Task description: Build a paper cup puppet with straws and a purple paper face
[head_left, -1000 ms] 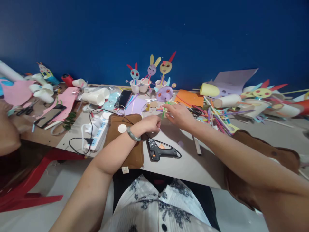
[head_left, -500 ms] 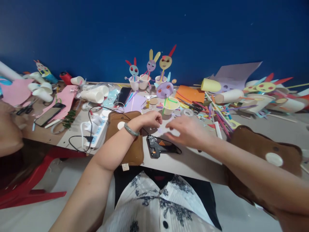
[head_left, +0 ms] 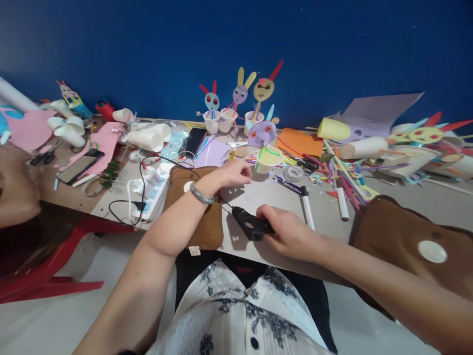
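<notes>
My right hand (head_left: 286,229) is wrapped round the black hot glue gun (head_left: 248,223), whose nozzle points up and left over the table. My left hand (head_left: 236,173) has its fingers curled and pressed together; what they hold, if anything, is hidden. Just right of that hand stands a paper cup (head_left: 269,161) bearing a figure with a round purple face (head_left: 262,134) and green pipe-cleaner limbs. Beyond my right hand lie a black utility knife (head_left: 291,185), a white tube (head_left: 308,212) and a roll of clear tape (head_left: 293,172).
Several finished cup figures (head_left: 212,121) stand against the blue wall. A white power strip (head_left: 153,197) lies left, beside a brown pouch (head_left: 203,222). Scissors (head_left: 308,163), pipe cleaners and yellow, orange and purple paper crowd the right. Another person's arm (head_left: 16,190) shows at the left edge.
My right hand has closed on the glue gun and turned it a little on its side. The utility knife and white tube have come into view. My left hand stays nearly in place.
</notes>
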{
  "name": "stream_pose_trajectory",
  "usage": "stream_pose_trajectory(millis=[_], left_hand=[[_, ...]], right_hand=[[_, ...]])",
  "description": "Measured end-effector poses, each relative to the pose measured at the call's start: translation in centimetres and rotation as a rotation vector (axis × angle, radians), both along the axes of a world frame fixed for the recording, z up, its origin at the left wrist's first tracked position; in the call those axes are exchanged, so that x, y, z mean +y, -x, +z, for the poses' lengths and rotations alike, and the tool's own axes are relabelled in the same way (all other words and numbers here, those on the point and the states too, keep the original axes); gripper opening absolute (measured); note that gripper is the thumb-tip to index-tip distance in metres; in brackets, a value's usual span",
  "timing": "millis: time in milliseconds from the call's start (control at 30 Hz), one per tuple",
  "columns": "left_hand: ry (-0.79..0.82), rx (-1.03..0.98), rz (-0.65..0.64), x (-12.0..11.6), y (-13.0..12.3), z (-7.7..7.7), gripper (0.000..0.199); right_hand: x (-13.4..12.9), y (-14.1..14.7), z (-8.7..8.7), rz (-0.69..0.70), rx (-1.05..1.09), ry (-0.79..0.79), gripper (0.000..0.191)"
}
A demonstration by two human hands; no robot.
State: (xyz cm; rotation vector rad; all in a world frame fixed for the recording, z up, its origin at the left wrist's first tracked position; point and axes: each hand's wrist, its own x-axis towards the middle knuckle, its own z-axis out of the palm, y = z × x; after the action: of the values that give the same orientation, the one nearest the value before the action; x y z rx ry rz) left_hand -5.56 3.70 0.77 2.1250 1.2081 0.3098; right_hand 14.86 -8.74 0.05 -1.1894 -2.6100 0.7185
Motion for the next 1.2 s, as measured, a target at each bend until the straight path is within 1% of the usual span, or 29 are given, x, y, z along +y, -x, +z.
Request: stream_pose_trajectory(millis=[67,133,233,333,433,567,733,833,1000,1200], left_hand=[[0.007,0.037,-0.02,0.0,0.1,0.1,0.016],[0.018,0.102,-0.054,-0.2,0.1,0.2,0.017],[0.017,0.206,-0.09,-0.5,-0.1,0.4,0.018],[0.025,0.285,-0.107,-1.0,-0.3,0.4,0.016],[0.03,0.342,-0.119,-1.5,-0.7,0.4,0.015],[0.024,0.371,-0.116,-1.8,-1.0,0.3,0.013],[0.019,0.388,-0.145,-1.8,-1.1,0.3,0.019],[0.02,0.382,-0.115,-1.8,-1.1,0.3,0.015],[0.016,0.363,-0.123,-1.9,-1.2,0.3,0.011],[0.02,0.391,-0.118,-1.9,-1.4,0.5,0.017]], right_hand=[[0.1,-0.7,0.7,-0.05,0.129,0.117,0.016],[0.5,-1.3,1.0,-0.133,0.22,0.167,0.01],[1.5,-1.9,0.7,-0.305,0.214,0.128,0.017],[2.3,-2.1,-0.2,-0.392,0.138,0.106,0.022],[2.7,-2.0,-0.8,-0.413,0.089,0.079,0.025],[2.7,-1.9,-0.9,-0.406,0.063,0.089,0.031],[2.5,-2.2,-1.0,-0.403,0.011,0.11,0.038],[2.4,-2.3,-1.2,-0.398,-0.017,0.103,0.04],[2.5,-2.3,-1.3,-0.408,-0.077,0.096,0.046],[2.5,-2.4,-1.4,-0.408,-0.103,0.097,0.046]])
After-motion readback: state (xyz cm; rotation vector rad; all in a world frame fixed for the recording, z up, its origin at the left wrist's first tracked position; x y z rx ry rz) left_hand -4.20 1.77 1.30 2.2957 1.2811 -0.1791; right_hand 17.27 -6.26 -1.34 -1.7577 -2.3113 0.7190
